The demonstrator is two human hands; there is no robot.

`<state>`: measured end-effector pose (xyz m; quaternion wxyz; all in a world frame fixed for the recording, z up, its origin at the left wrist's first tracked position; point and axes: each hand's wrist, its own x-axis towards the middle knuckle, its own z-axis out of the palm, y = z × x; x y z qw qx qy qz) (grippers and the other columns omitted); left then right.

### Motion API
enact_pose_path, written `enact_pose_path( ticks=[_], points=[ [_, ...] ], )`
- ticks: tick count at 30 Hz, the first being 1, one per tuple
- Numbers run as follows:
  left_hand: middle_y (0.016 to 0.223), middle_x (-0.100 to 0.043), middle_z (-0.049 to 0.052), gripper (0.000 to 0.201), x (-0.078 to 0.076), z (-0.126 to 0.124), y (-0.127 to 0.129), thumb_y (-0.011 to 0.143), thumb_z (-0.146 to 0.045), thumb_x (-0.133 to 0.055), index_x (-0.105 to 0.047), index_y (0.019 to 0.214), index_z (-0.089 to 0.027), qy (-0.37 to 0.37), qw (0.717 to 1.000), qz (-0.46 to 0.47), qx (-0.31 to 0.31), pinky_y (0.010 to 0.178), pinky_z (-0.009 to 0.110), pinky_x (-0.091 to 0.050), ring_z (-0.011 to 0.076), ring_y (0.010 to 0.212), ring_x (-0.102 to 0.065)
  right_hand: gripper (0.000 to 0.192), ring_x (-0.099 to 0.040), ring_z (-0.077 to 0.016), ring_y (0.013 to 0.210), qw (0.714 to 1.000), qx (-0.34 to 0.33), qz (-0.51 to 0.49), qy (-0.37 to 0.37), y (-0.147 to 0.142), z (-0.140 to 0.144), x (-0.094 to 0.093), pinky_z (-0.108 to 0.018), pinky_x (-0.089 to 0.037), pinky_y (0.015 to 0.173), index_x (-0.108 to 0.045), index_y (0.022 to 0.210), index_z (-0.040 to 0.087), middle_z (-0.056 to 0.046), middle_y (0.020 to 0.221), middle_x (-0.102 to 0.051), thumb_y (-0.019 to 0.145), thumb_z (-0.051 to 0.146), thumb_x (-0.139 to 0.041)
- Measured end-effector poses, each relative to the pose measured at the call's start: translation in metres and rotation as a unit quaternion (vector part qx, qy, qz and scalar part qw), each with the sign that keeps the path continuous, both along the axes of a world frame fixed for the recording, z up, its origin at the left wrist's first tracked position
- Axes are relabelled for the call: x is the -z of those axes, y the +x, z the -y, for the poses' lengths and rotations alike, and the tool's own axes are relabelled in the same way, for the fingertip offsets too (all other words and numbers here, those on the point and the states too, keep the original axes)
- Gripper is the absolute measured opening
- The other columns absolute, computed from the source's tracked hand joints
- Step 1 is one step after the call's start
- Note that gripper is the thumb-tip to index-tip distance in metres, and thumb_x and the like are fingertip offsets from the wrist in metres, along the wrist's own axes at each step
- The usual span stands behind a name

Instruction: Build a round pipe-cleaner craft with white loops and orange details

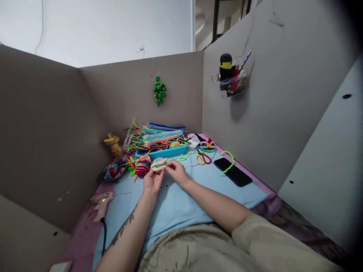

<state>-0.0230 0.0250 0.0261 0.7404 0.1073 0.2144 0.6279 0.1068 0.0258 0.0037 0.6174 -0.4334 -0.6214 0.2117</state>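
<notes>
Nearest to us, both forearms reach forward over the light-blue mat (181, 204) that covers the counter, elbows low and wrists meeting in the middle. Our left hand (152, 180) is turned palm-up, its fingers closed around a small coiled pipe-cleaner piece (159, 164) in cream, pink and green, held just above the mat. Our right hand (176, 170) comes in from the side, fingertips pinched narrow at the coil's edge, apparently on a loose strand; the exact pinch is too small to make out. We judge this to be the winding or tucking stage of the little coil, and the next move seems to call for a steady left grip while the right feeds the strand tight around the rim. To the left lies a pink glue gun (101, 201). Just beyond the hands sit a striped, multicoloured woven piece (142, 166) and a dark dish (112, 172); to the right, a black phone (232, 172) and scissors (203, 158). Farther back, a blue tray (167, 152) carries bundled pipe cleaners, and a green ornament (159, 90) hangs on the partition.
</notes>
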Motion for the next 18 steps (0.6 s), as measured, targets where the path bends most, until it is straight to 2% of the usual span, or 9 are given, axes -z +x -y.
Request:
enact_pose_path(
  ticks=[8, 18],
  points=[
    [0.107, -0.063, 0.015, 0.030, 0.0027, -0.0019, -0.0019, 0.083, -0.008, -0.039, -0.056, 0.108, -0.010, 0.002, 1.000, -0.002, -0.001, 0.075, 0.035, -0.055, 0.0233, 0.095, -0.062, 0.011, -0.053, -0.0143, 0.072, 1.000, -0.010, 0.001, 0.009, 0.0029, -0.0011, 0.0016, -0.026, -0.044, 0.067, -0.062, 0.077, 0.018, -0.002, 0.076, -0.059, 0.074, 0.028, -0.057],
    [0.097, -0.065, 0.016, 0.027, 0.0048, -0.0022, 0.0009, 0.081, -0.005, -0.040, -0.058, 0.102, -0.005, 0.007, 1.000, -0.019, 0.001, 0.077, 0.032, -0.055, 0.0233, 0.094, -0.062, 0.012, -0.054, -0.0147, 0.072, 1.000, -0.009, -0.004, 0.010, 0.0074, -0.0004, -0.0024, -0.026, -0.043, 0.066, -0.062, 0.079, 0.017, -0.002, 0.077, -0.059, 0.076, 0.027, -0.056]
  ],
)
